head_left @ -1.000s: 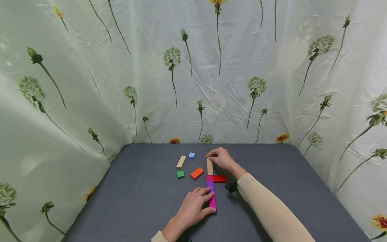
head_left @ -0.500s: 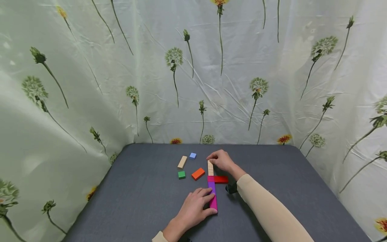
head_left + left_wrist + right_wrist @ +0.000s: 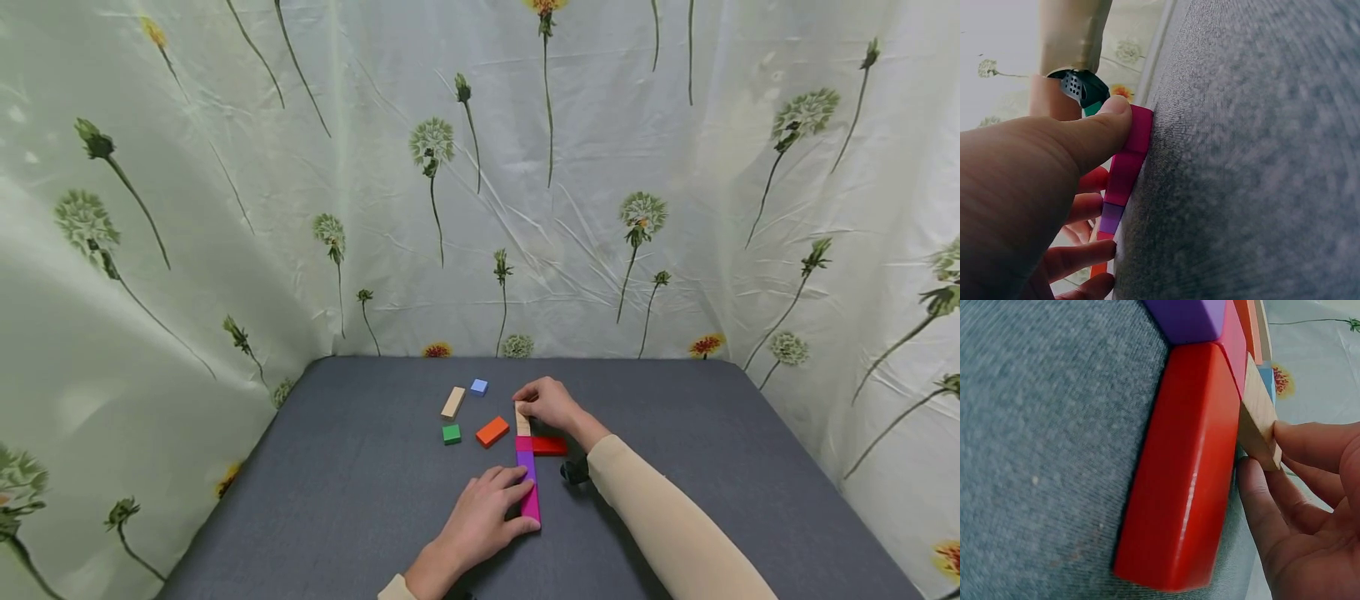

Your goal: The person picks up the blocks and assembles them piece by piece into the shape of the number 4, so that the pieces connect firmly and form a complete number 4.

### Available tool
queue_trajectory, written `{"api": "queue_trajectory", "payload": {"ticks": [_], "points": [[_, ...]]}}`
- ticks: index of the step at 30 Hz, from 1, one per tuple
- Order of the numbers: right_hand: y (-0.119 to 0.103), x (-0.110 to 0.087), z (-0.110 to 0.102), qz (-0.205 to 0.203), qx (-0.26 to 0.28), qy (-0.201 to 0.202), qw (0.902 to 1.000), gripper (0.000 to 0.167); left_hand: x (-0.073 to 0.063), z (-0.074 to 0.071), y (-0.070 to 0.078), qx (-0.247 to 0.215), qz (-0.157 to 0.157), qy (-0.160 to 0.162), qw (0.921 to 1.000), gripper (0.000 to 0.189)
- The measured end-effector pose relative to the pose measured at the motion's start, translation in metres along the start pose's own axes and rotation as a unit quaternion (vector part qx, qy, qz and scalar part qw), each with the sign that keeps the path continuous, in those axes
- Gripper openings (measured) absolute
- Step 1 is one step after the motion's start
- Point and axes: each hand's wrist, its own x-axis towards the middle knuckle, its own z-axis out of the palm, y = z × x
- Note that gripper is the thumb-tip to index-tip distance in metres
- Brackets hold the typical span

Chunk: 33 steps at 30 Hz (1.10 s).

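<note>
From here: plain long beige sleeves, right sleeve (image 3: 667, 517) in full view, left cuff (image 3: 396, 588) just peeking in. Right wrist carries a dark strap (image 3: 1075, 86) with rows of small holes, teal-green piece (image 3: 1093, 107) beside it, blackish rounded unit (image 3: 574, 472) underneath. Left hand (image 3: 483, 510), right hand (image 3: 553, 403): both bare.

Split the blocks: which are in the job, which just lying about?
In the job, it seems:
wooden block, pinched by the right hand
pink block
purple block
magenta block, touched by the left hand
red block, against the row

Lying about:
orange block
green block
loose wooden block
blue block
</note>
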Motion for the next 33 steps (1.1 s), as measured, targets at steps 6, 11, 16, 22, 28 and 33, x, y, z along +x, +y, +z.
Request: {"api": "queue_trajectory", "payload": {"ticks": [6, 11, 16, 22, 28, 33], "points": [[-0.002, -0.0002, 0.0027, 0.003, 0.001, -0.005, 1.0, 0.023, 0.0, -0.0001, 0.0001, -0.007, 0.0, 0.002, 1.0, 0.063], [0.0019, 0.0, 0.0037, -0.005, -0.011, -0.015, 0.9998, 0.024, 0.0003, 0.0007, 0.0005, -0.008, -0.001, 0.003, 1.0, 0.063], [0.0044, 0.0013, 0.0031, -0.004, -0.01, -0.036, 0.9993, 0.029, -0.0005, -0.0002, 0.0007, -0.007, -0.001, 0.0, 1.0, 0.063], [0.005, 0.0007, 0.0013, -0.014, -0.01, -0.046, 0.9988, 0.034, -0.0002, -0.0008, 0.0008, -0.006, 0.001, 0.0, 1.0, 0.063], [0.0033, -0.0015, 0.0011, -0.018, -0.018, -0.042, 0.9988, 0.036, -0.0004, -0.0011, 0.0013, -0.001, -0.002, 0.002, 1.0, 0.063], [0.0023, -0.0037, 0.001, -0.015, -0.022, -0.046, 0.9986, 0.037, -0.0001, -0.0001, 0.0011, 0.0, -0.001, 0.004, 1.0, 0.063]]}}
